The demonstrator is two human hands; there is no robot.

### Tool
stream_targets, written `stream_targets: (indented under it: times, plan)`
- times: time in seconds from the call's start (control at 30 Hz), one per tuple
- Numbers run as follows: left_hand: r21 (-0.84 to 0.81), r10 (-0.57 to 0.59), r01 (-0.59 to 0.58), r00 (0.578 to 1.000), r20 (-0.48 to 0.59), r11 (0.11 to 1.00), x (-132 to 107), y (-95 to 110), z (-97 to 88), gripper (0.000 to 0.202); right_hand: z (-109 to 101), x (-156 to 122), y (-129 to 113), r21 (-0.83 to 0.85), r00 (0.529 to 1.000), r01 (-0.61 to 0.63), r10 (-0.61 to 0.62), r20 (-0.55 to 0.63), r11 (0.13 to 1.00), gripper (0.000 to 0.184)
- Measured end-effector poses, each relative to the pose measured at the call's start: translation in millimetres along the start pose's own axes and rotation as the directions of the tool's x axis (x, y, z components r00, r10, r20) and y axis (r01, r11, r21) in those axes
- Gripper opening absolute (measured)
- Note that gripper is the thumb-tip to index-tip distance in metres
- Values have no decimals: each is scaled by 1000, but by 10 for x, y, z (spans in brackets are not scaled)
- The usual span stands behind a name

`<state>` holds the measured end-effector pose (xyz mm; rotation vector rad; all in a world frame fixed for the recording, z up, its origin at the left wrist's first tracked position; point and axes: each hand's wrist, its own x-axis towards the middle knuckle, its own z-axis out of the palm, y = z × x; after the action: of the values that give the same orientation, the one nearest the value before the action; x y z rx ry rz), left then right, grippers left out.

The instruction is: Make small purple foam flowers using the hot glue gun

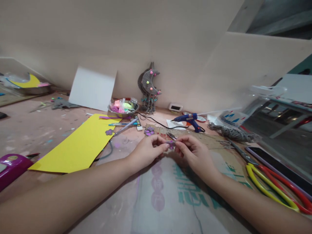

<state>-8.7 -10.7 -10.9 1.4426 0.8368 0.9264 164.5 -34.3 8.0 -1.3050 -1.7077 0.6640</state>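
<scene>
Over the cardboard in the middle, my left hand (149, 149) and my right hand (196, 154) meet fingertip to fingertip. Between them is a small purple flower (171, 145) with grey along its edge, pinched from both sides. Just beyond my left hand lie more purple flowers (149, 131). Another purple flower (109, 132) rests at the edge of the yellow sheet (78, 143). A metal tool (171, 136) pokes out behind my fingers, mostly hidden.
A blue glue gun (191, 121) stands behind my right hand, its cord trailing left. Scissors (263, 182) and a phone (282, 165) lie right, near grey yarn (226, 132). At the back are a clay bowl (123, 113) and a moon ornament (149, 83). A magenta object (17, 167) sits left.
</scene>
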Motion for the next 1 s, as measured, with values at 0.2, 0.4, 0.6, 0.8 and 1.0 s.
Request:
stream_targets:
  times: [0.2,0.4,0.6,0.8,1.0]
  plan:
    - [-68,-29,31,999,28,997,13,5,2,21,26,19,-15,126,993,-119,115,38,985,21]
    - [-127,-59,63,998,32,990,19,23,14,19,63,49,-23,385,929,-368,325,174,846,26]
    - [40,61,-60,998,-17,997,-14,27,16,22,69,38,-7,376,920,-392,352,173,839,24]
    - [302,115,-82,989,-96,950,-68,72,27,29,80,17,-14,294,942,-333,300,152,896,22]
    - [320,108,-85,992,-57,944,-78,96,30,29,64,15,-71,76,974,-222,218,64,972,21]
